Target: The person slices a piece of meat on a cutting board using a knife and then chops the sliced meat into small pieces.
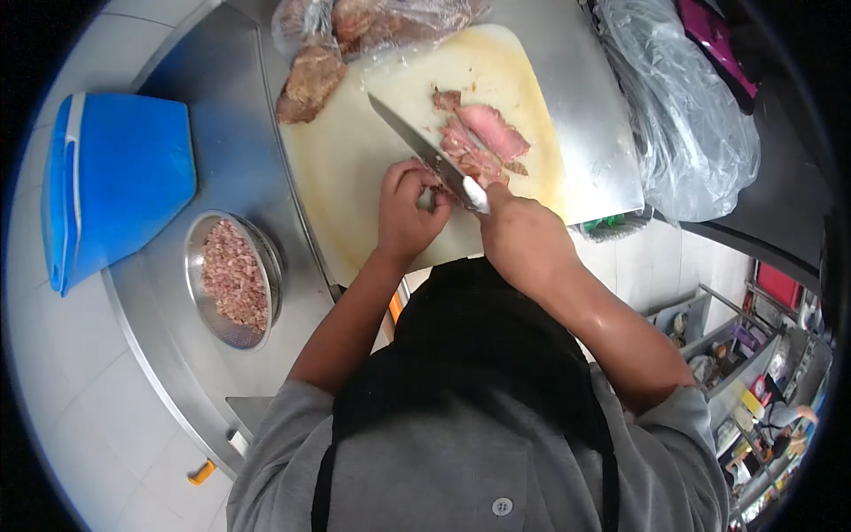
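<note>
My right hand (523, 232) is closed round the white handle of a long knife (415, 140), whose blade points up and left over the white cutting board (337, 199). Close to the left side of the blade, my left hand (410, 208) has its fingers curled against a piece of meat, mostly hidden by the fingers and knife. Sliced pink meat (493, 131) lies on the board right of the blade. A browned chunk of meat (310, 82) rests at the board's upper left, beside a clear plastic bag (390, 27) with more meat inside.
A metal colander (197, 275) of diced meat (232, 279) stands on the steel counter to the left, near a blue cooler (133, 177). Clear plastic bags (678, 115) hang at the upper right. Shelves and a person (784, 417) appear at the far lower right.
</note>
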Tool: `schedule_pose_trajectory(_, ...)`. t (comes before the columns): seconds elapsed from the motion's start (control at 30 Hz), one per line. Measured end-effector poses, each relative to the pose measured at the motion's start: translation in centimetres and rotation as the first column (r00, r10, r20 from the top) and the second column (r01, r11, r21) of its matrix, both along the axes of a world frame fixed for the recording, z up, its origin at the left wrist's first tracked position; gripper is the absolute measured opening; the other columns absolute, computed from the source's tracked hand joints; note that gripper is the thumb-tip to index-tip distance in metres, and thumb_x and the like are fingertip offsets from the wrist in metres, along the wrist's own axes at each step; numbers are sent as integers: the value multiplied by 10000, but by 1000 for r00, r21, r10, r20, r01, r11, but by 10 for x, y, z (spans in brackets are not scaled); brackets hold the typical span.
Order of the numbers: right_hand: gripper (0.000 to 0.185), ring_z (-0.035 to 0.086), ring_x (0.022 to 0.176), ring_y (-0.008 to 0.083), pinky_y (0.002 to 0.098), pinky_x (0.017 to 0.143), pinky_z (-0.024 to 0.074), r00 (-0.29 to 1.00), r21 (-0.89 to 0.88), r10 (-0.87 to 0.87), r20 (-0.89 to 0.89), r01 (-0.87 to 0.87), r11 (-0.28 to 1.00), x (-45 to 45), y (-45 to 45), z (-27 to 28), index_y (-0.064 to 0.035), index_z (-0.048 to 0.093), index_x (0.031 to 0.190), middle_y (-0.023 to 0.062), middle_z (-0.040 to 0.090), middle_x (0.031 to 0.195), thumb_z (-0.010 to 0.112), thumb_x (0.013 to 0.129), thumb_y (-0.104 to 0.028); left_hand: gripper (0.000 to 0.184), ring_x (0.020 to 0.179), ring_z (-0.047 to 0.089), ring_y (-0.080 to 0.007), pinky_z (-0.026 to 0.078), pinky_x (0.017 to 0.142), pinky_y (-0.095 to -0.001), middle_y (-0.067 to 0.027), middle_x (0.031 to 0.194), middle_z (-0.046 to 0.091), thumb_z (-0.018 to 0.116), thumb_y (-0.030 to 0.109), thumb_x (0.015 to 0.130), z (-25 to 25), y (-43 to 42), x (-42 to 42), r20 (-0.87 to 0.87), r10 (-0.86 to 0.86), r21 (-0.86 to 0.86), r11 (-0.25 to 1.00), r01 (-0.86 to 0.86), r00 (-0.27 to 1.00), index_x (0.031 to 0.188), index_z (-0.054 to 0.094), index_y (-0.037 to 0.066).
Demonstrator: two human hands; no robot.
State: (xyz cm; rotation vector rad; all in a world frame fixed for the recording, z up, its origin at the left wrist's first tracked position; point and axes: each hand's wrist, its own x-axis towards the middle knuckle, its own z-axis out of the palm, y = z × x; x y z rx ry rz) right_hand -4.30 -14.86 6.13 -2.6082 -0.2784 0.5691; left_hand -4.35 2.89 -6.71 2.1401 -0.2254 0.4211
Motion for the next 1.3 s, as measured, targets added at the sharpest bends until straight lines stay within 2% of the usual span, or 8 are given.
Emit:
schedule_pose_trajectory(0.27,258,662,902,476,535,840,529,983,174,-178,-33,181,968,21,-46,38,64,582,1043,326,671,909,590,948,-176,425,1121,579,-355,498,949,-447,-165,1157,588,750,15,682,20,12,-2,-199,44,71,997,-31,979,1084,620,58)
schedule_pose_trajectory(0.33,298,656,921,483,541,847,519,983,178,-181,-16,181,967,22,-60,43,82,582,1055,331,668,914,597,949,-197,559,1179,554,-354,453,1020,-469,-160,1208,577,733,1,688,46,6,5,23,-78,428,902,61,997,1224,609,99)
schedule_pose_trajectory(0.43,314,653,934,491,543,846,515,981,151,-190,-22,191,970,21,-81,32,87,588,1057,334,666,909,596,955,-210,591,1194,539,-354,415,1058,-481,-156,1240,565,696,25,724,61,-6,19,25,-282,598,773,212,959,1298,602,128)
schedule_pose_trajectory(0.67,335,650,926,508,541,841,514,986,196,-168,-9,167,966,18,-104,27,96,587,1022,346,660,913,605,953,-232,374,1137,562,-330,435,1018,-457,-122,1096,592,668,85,759,59,-8,33,4,-444,628,699,343,896,1131,673,121)
schedule_pose_trajectory(0.77,339,644,933,513,545,844,508,990,181,-144,7,140,974,20,-116,25,98,589,1005,350,656,909,607,951,-236,373,1144,573,-335,467,1000,-422,-99,1065,618,713,62,702,54,13,12,-234,-316,639,663,391,919,1072,704,106)
schedule_pose_trajectory(1.03,327,638,942,514,538,843,504,997,154,-74,37,67,986,26,-133,4,89,590,967,347,652,919,603,954,-237,474,1171,565,-367,453,1035,-443,-148,1192,610,727,68,738,68,14,-47,-189,108,417,908,-20,976,1204,645,68)
schedule_pose_trajectory(1.17,323,638,952,510,538,850,505,999,133,-49,-13,50,990,28,-126,3,82,590,963,345,654,934,603,955,-240,481,1198,556,-380,420,1076,-450,-144,1245,601,750,135,747,74,-23,-48,-73,136,448,889,-89,988,1211,649,60)
schedule_pose_trajectory(1.3,320,640,946,506,540,848,507,1000,122,10,-21,-7,992,28,-117,7,78,593,967,337,658,937,606,957,-241,454,1159,586,-345,448,1014,-491,-94,1066,664,792,221,744,62,-21,-35,-195,-167,621,742,253,967,1163,689,78)
